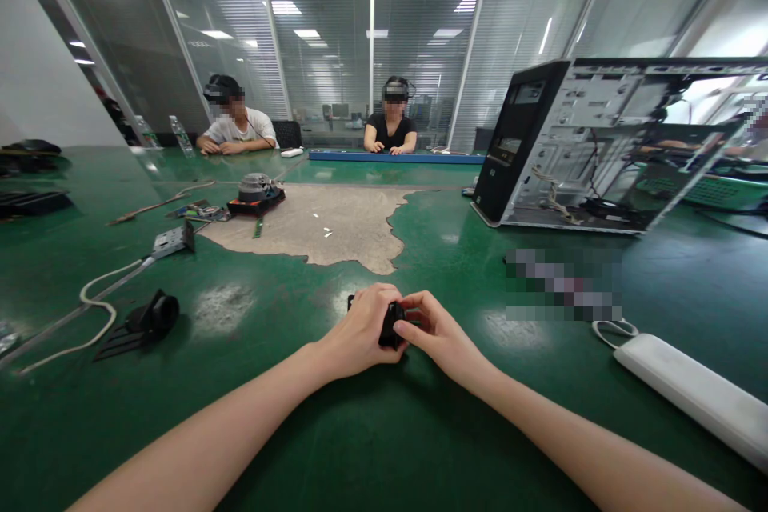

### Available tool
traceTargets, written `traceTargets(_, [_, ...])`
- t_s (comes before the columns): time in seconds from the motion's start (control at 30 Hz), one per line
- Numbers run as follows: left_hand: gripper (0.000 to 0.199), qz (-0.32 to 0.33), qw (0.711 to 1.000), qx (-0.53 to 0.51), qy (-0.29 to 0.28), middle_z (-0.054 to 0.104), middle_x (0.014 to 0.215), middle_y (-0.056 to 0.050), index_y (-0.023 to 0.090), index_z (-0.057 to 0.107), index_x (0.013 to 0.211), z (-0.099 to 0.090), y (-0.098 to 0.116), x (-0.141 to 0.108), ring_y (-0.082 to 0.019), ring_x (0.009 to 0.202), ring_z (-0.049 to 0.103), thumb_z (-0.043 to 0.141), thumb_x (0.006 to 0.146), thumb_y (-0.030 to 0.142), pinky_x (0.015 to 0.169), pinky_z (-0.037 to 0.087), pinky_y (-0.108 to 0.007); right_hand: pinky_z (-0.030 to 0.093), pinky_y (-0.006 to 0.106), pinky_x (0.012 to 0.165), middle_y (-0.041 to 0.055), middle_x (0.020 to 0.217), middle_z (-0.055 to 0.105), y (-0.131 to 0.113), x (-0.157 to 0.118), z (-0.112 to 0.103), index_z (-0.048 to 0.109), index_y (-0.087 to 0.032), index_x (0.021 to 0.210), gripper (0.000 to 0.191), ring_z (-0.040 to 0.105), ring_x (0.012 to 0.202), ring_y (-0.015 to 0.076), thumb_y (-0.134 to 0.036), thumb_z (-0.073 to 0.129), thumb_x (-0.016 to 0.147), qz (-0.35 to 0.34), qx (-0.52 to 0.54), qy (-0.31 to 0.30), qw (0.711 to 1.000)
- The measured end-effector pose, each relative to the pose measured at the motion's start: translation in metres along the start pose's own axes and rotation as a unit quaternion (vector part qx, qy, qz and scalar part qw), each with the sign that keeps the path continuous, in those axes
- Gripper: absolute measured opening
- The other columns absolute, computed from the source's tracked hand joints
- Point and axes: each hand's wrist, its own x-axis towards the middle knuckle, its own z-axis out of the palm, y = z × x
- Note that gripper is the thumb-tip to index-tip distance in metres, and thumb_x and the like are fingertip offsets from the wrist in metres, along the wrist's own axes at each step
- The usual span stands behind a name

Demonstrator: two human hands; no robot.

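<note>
A small black part [391,325] is between my two hands, low over the green table, near the middle of the view. My left hand [362,330] is wrapped over it from the left, covering much of it. The thumb and fingers of my right hand [433,330] close on its right side. A dark edge of it shows beyond my left hand. To the left, a black plastic piece with a round opening [157,314] lies on the table [252,432].
An open computer case [522,144] stands at the right, behind a white power strip [690,388]. A metal bracket [171,242], a white cable [99,300] and a cooler [258,192] lie at the left. Two people [240,128] sit across the table.
</note>
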Motion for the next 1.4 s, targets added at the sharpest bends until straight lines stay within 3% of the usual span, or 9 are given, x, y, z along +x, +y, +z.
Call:
traceTargets(0.23, [0.057,-0.012,0.995,0.095,0.014,0.045,0.114,-0.01,0.019,0.033,0.109,0.0006,0.0005,-0.0013,-0.029,0.107,0.039,0.064,0.061,0.023,0.09,0.032,-0.045,0.044,0.032,0.081,-0.0005,0.089,0.051,-0.006,-0.0041,-0.0019,0.045,-0.021,0.086,0.027,0.053,0.09,0.0155,-0.024,0.065,0.069,-0.02,-0.021,-0.027,0.999])
traceTargets(0.33, [0.059,-0.011,0.992,0.127,-0.007,0.044,0.117,-0.011,0.018,0.032,0.11,-0.0002,0.0008,-0.0017,-0.027,0.097,0.042,0.064,0.061,0.023,0.083,0.038,-0.042,0.045,0.031,0.078,-0.0008,0.091,0.051,-0.0031,-0.005,-0.0022,0.044,-0.022,0.087,0.03,0.053,0.09,0.015,-0.025,0.067,0.068,-0.014,0.0,-0.032,0.999])
traceTargets(0.53, [0.056,-0.028,0.995,0.087,-0.03,0.047,0.118,-0.006,0.022,0.031,0.113,-0.0024,-0.0005,-0.0011,-0.023,0.092,0.046,0.061,0.067,0.028,0.077,0.045,-0.036,0.048,0.027,0.064,-0.0016,0.082,0.052,0.0008,-0.0025,-0.0008,0.045,-0.021,0.085,0.022,0.055,0.075,0.013,-0.033,0.06,0.074,-0.007,0.025,-0.022,0.999])
traceTargets(0.73, [0.054,-0.07,0.996,0.04,-0.03,0.054,0.103,-0.003,0.023,0.036,0.113,-0.0049,0.0006,0.0003,-0.021,0.088,0.05,0.064,0.066,0.028,0.076,0.044,-0.035,0.047,0.032,0.071,0.0024,0.091,0.053,-0.0004,0.0008,-0.0044,0.046,-0.02,0.089,0.026,0.056,0.084,0.0167,-0.035,0.061,0.073,0.009,-0.001,-0.02,1.0])
traceTargets(0.93, [0.06,-0.064,0.996,0.045,-0.042,0.05,0.11,-0.005,0.021,0.034,0.116,-0.0031,0.0,0.0016,-0.023,0.095,0.047,0.064,0.064,0.02,0.08,0.043,-0.037,0.044,0.033,0.081,-0.0009,0.091,0.053,-0.0031,-0.0008,-0.0071,0.043,-0.022,0.084,0.034,0.056,0.089,0.0155,-0.033,0.069,0.065,-0.004,0.039,-0.046,0.998])
traceTargets(1.1, [0.054,-0.06,0.996,0.047,-0.042,0.049,0.109,-0.006,0.021,0.036,0.113,-0.0036,0.0011,0.0014,-0.023,0.095,0.046,0.064,0.067,0.024,0.079,0.044,-0.037,0.046,0.031,0.071,-0.0012,0.085,0.054,-0.0038,-0.0008,-0.004,0.045,-0.021,0.08,0.027,0.056,0.079,0.0144,-0.038,0.064,0.071,-0.001,0.033,-0.007,0.999])
traceTargets(1.2, [0.054,-0.055,0.996,0.052,-0.044,0.049,0.109,-0.007,0.02,0.035,0.113,-0.0045,0.002,0.001,-0.023,0.095,0.046,0.064,0.067,0.024,0.079,0.044,-0.037,0.046,0.032,0.072,0.0001,0.087,0.054,-0.0035,0.0009,-0.0035,0.046,-0.02,0.084,0.029,0.057,0.081,0.0154,-0.038,0.064,0.07,0.011,0.014,0.01,1.0])
traceTargets(1.4, [0.057,-0.055,0.996,0.052,-0.051,0.048,0.111,-0.007,0.021,0.034,0.115,-0.0055,0.0019,0.0011,-0.023,0.097,0.046,0.065,0.067,0.023,0.079,0.044,-0.037,0.046,0.033,0.075,0.0013,0.09,0.055,-0.0055,0.0015,-0.0062,0.047,-0.02,0.086,0.031,0.057,0.083,0.0161,-0.037,0.066,0.068,0.016,0.023,-0.031,0.999])
